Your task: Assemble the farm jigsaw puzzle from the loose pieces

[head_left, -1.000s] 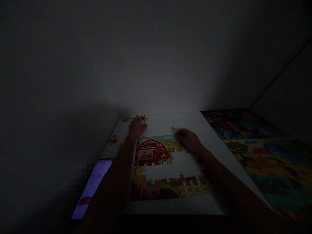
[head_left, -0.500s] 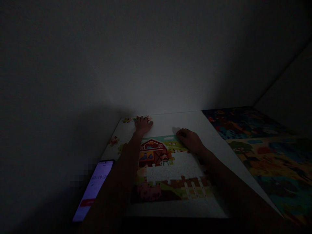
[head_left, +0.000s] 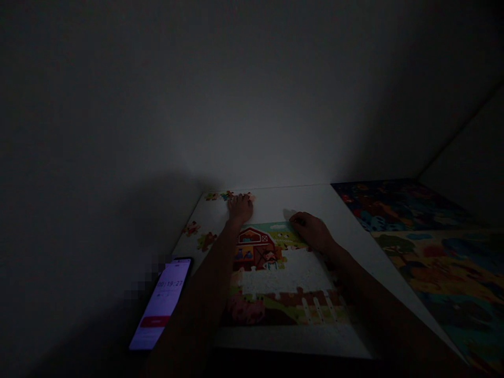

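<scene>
A partly assembled farm jigsaw puzzle lies on the white tabletop, showing a red barn, a farmer and pigs, with a gap across its middle. My left hand reaches to the back left, its fingers over loose puzzle pieces near the wall. Those fingertips partly cover the pieces. At the puzzle's upper right edge rests my right hand, fingers curled in and thumb close to them. Whatever it may hold is too dark to make out. More loose pieces lie left of the puzzle.
A lit phone with a running timer stands at the left, beside my left forearm. Dark and colourful animal pictures cover the table's right side. A pale wall rises directly behind the table. The light is dim.
The view has shifted slightly, so everything sits a little further right. My left hand's fingers and thumb have drawn closer together over the pieces. My right hand stays about where it was.
</scene>
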`<state>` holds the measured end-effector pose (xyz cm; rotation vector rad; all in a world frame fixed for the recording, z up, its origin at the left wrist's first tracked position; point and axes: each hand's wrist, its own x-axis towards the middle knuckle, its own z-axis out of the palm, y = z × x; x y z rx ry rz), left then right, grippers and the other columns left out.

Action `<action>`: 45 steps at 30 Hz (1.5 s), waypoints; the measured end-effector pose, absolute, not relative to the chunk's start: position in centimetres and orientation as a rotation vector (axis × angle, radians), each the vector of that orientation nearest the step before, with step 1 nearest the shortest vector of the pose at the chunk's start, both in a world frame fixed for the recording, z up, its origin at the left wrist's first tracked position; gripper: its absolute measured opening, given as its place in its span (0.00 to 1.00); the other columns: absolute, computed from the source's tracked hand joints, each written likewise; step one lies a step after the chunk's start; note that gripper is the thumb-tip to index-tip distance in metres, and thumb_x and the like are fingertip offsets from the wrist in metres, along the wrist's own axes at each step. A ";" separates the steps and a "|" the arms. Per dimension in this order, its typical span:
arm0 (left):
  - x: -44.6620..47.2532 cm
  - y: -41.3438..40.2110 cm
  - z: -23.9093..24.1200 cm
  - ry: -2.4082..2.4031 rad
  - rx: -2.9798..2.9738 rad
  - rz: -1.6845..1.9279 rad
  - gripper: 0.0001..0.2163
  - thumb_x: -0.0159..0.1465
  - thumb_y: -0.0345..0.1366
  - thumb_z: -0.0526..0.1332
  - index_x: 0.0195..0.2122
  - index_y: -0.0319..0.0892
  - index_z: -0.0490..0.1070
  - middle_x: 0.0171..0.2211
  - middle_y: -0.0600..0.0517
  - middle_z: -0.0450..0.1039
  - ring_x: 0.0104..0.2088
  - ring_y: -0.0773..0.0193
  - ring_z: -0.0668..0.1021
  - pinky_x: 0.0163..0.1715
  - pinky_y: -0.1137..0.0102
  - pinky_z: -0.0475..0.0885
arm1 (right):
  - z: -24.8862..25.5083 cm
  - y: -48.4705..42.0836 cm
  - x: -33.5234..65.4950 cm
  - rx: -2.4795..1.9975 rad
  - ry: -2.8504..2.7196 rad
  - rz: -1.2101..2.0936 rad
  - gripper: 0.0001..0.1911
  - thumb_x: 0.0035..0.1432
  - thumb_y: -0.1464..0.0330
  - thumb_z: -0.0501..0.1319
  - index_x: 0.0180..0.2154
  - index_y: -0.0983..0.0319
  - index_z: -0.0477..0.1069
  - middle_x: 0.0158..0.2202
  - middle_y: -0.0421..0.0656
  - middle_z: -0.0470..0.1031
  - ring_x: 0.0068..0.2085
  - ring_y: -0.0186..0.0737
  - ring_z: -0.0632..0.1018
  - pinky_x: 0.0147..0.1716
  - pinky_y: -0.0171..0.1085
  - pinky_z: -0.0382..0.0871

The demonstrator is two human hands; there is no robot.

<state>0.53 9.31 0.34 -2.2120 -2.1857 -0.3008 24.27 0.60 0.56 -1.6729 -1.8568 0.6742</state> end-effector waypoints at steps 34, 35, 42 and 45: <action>1.1 9.5 0.5 -2.158 -2.369 -0.397 0.20 0.65 0.39 0.57 0.59 0.47 0.67 0.56 0.47 0.72 0.57 0.56 0.71 0.57 0.63 0.64 | 0.5 0.6 24.4 -1.667 -1.842 0.716 0.11 0.60 0.65 0.56 0.41 0.58 0.75 0.41 0.42 0.79 0.33 0.36 0.78 0.28 0.32 0.68; 1.0 9.3 0.6 -2.157 -2.368 -0.401 0.20 0.66 0.41 0.57 0.59 0.47 0.67 0.56 0.47 0.71 0.57 0.56 0.71 0.58 0.63 0.63 | 0.6 0.5 24.4 -1.674 -1.841 0.711 0.11 0.59 0.65 0.56 0.41 0.58 0.75 0.40 0.42 0.79 0.33 0.36 0.78 0.28 0.32 0.68; -2.3 6.2 2.0 -2.369 -2.004 -0.372 0.24 0.67 0.44 0.52 0.63 0.45 0.60 0.63 0.43 0.62 0.61 0.52 0.67 0.56 0.61 0.64 | 0.6 0.5 24.4 -1.665 -1.869 0.672 0.12 0.60 0.65 0.56 0.40 0.58 0.76 0.42 0.42 0.79 0.35 0.37 0.78 0.30 0.32 0.69; -4.8 4.0 2.4 -2.526 -1.803 -0.227 0.24 0.65 0.43 0.52 0.61 0.42 0.62 0.58 0.39 0.66 0.56 0.48 0.71 0.52 0.58 0.66 | 0.2 0.7 24.5 -1.640 -1.892 0.641 0.11 0.59 0.67 0.56 0.39 0.58 0.77 0.42 0.43 0.79 0.36 0.37 0.78 0.33 0.32 0.69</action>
